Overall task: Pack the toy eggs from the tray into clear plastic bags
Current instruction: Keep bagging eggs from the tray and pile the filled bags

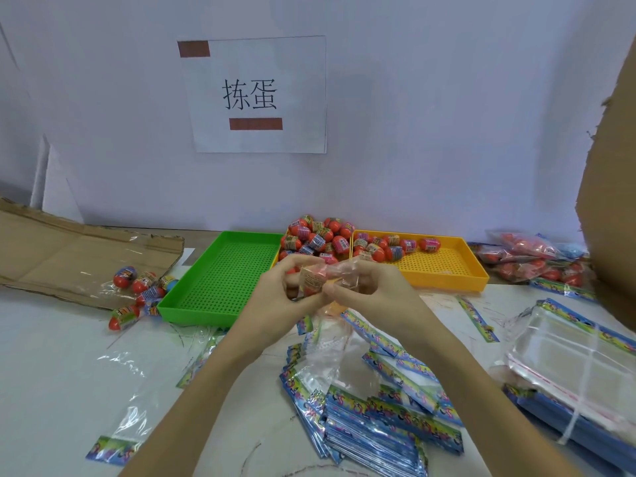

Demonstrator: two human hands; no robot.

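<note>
My left hand [275, 290] grips a toy egg [311, 280] with a pale label, held above the table in front of the trays. My right hand [368, 287] pinches the mouth of a clear plastic bag [335, 339] that hangs down from it, right beside the egg. Several red toy eggs [316, 239] are heaped where the two orange trays meet, and more lie in the right orange tray [440, 266]. The green tray [220, 277] holds no eggs.
Loose eggs [141, 287] lie by a flattened cardboard sheet [69, 249] at left. Filled bags [530, 259] pile up at far right. Printed header bags [378, 418] cover the near table, with a stack of clear bags [574, 370] to the right and a cardboard wall [612, 187] beyond.
</note>
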